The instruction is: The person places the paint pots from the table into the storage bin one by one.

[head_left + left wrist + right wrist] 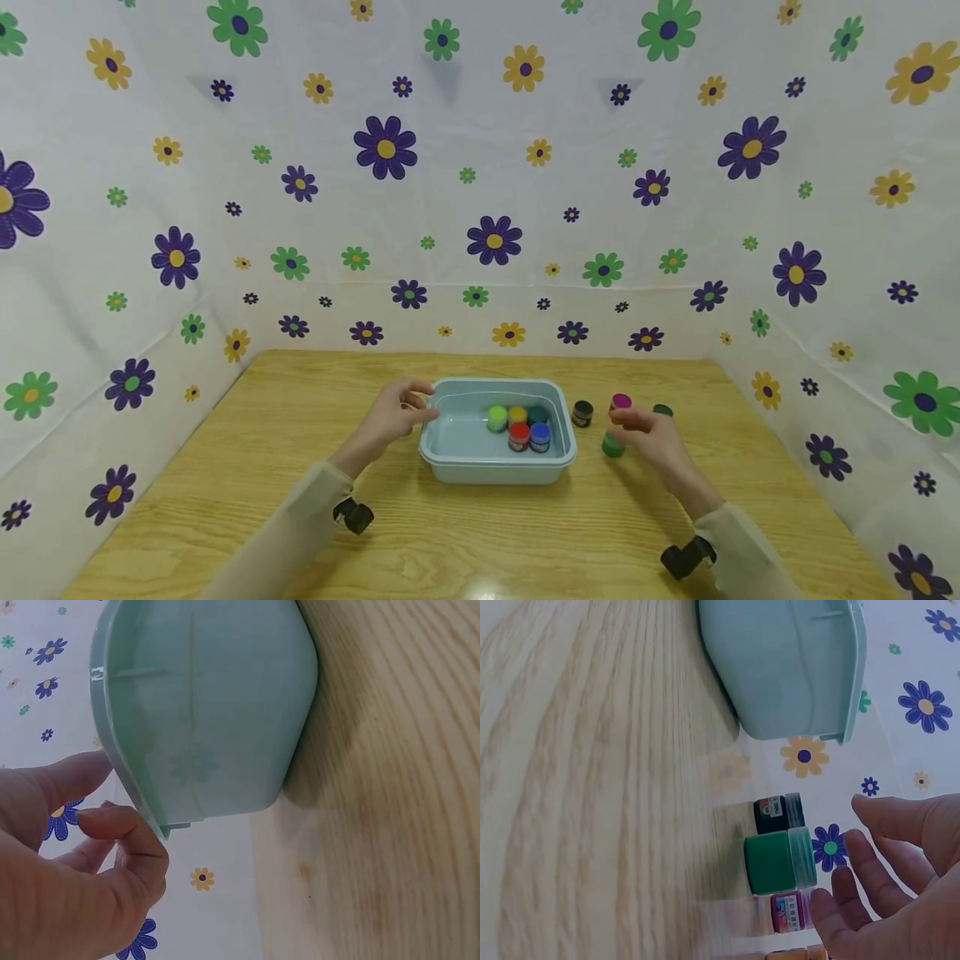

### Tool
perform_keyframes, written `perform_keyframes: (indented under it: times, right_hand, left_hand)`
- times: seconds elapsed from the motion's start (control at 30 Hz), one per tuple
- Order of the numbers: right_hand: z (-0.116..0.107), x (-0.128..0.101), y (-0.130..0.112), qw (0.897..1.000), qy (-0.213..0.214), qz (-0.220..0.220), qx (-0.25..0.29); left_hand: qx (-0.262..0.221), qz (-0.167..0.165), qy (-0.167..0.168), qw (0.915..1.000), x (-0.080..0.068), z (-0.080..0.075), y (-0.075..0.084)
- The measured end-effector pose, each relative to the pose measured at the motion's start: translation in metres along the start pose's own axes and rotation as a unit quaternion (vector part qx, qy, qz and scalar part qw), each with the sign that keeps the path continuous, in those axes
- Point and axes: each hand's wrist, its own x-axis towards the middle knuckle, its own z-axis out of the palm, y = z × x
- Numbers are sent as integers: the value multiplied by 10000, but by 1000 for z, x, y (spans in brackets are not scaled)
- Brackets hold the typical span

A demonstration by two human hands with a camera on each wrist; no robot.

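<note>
Currently, five paint jars are sitting inside one pale blue plastic tub (498,473) at the lower centre of the head view: lime jar (497,418), yellow jar (517,415), teal jar (537,414), red jar (519,437), blue jar (540,437). Four others are standing to its right: black jar (582,414), magenta jar (620,402), green jar (613,446) and a partly hidden dark green jar (663,411). In the right wrist view, the squat green jar is wearing a ridged, translucent lid. Two hands are showing: the left hand (388,415) is hovering by the tub's left rim, fingers loosely bent, gripping nothing; the right hand (660,442) is hovering around the green jar, fingers relaxed, gripping nothing.
</note>
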Motion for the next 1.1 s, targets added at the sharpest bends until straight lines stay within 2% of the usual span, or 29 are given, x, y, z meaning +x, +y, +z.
perform_keyframes:
  times: [0.37, 0.6, 0.8, 0.93, 1.1]
  right_hand:
    - [-1, 4, 12, 9991, -261, 9, -346]
    - [-1, 6, 15, 9993, -284, -35, -259]
    - [0, 5, 13, 9988, -405, -8, -278]
    - [1, 6, 14, 9981, -588, 40, -202]
    - [3, 7, 17, 9977, -624, 157, -212]
  left_hand:
    - [-440, -495, -374, 9971, -10, 1, -9]
    - [-923, -531, -715, 9917, -12, 3, -13]
    - [-1029, -624, -705, 9902, -12, 2, -13]
    - [-1136, -592, -661, 9896, -13, 2, -14]
    - [-1336, -586, -592, 9875, -15, 4, -16]
